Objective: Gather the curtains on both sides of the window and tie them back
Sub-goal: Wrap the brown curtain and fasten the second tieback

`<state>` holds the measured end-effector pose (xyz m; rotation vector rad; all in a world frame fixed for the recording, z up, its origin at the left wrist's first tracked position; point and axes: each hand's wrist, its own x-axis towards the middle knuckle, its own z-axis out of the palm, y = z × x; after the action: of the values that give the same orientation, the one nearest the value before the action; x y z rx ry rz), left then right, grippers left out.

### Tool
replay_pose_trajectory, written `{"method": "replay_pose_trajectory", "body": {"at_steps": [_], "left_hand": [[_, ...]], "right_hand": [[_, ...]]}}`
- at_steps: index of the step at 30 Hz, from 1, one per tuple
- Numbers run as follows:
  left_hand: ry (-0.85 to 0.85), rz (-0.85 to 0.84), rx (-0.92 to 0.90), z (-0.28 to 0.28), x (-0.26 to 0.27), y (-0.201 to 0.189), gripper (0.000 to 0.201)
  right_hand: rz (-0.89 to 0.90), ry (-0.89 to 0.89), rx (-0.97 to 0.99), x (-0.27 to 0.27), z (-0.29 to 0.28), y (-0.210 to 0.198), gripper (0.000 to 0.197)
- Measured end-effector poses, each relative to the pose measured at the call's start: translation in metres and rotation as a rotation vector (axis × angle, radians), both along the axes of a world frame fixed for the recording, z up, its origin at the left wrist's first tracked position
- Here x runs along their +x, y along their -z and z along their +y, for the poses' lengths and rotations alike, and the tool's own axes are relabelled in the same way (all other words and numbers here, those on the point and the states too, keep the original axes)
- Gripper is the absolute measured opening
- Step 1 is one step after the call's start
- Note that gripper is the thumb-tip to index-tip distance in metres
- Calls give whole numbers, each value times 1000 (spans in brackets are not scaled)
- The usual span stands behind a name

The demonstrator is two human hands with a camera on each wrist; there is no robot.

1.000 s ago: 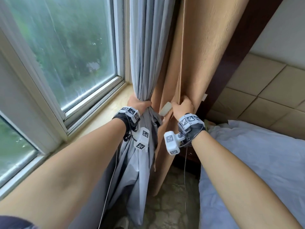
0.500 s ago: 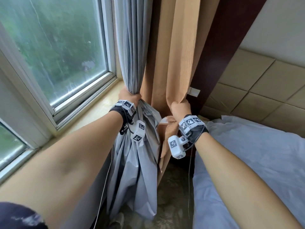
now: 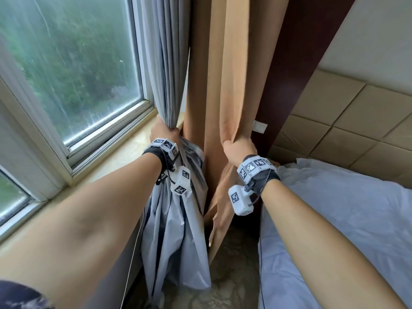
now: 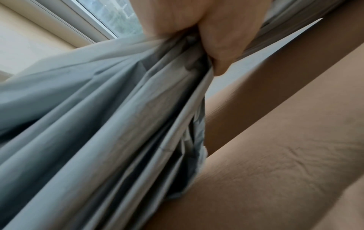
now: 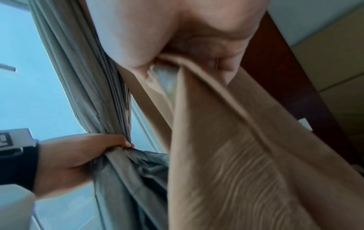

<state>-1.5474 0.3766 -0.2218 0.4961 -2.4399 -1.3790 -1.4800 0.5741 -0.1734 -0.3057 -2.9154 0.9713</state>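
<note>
Left hand (image 3: 163, 132), grip tight around gathered grey curtain (image 3: 176, 230), bunched at sill (image 3: 116, 159) height beside window (image 3: 73, 63); fabric fans out below fist toward floor. Right hand (image 3: 239, 149), grip tight on a fold of tan curtain (image 3: 231, 74), just right of the grey one. Bed (image 3: 334, 219) at right, near tan curtain.

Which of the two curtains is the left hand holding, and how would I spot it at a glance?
Start at the large window on the left and follow its sill to the corner. There the left hand grips a thin, pale grey curtain, bunched into narrow pleats. It hangs nearest the glass, unlike the thicker tan curtain beside it, which the right hand holds.
</note>
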Motion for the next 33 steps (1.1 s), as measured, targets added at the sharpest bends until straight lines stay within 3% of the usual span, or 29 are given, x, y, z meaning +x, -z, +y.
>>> {"method": "replay_pose_trajectory", "body": {"at_steps": [3, 7, 9, 10, 12, 17, 20, 22, 24, 25, 29, 33], "left_hand": [[88, -1, 63, 8, 1, 2, 39], [187, 16, 171, 18, 1, 6, 45], [255, 18, 240, 22, 3, 6, 49], [307, 27, 261, 24, 3, 7, 49], [433, 56, 299, 25, 6, 6, 53], [629, -99, 488, 21, 11, 6, 87], [655, -98, 395, 20, 8, 7, 115], [597, -53, 366, 18, 7, 5, 110], [501, 28, 358, 16, 10, 4, 89], [454, 64, 349, 15, 11, 5, 80], [472, 79, 353, 20, 16, 6, 71], [413, 131, 333, 22, 14, 10, 73]], "right_hand": [[-23, -170, -194, 0, -2, 11, 15], [-90, -395, -125, -1, -11, 18, 10], [-83, -444, -93, -7, -15, 25, 31], [-79, -450, -81, -8, -18, 27, 32], [-72, -456, -33, -13, -25, 32, 20], [-82, -463, 62, -19, -39, 37, 5], [-202, -497, 157, -17, -45, 34, 22], [-211, -550, 31, -19, -44, 40, 54], [-164, -621, -116, -21, -41, 45, 90], [-146, -633, -148, -23, -40, 49, 95], [-74, -551, -287, -29, -39, 60, 73], [-106, -599, -396, -31, -31, 58, 55]]}}
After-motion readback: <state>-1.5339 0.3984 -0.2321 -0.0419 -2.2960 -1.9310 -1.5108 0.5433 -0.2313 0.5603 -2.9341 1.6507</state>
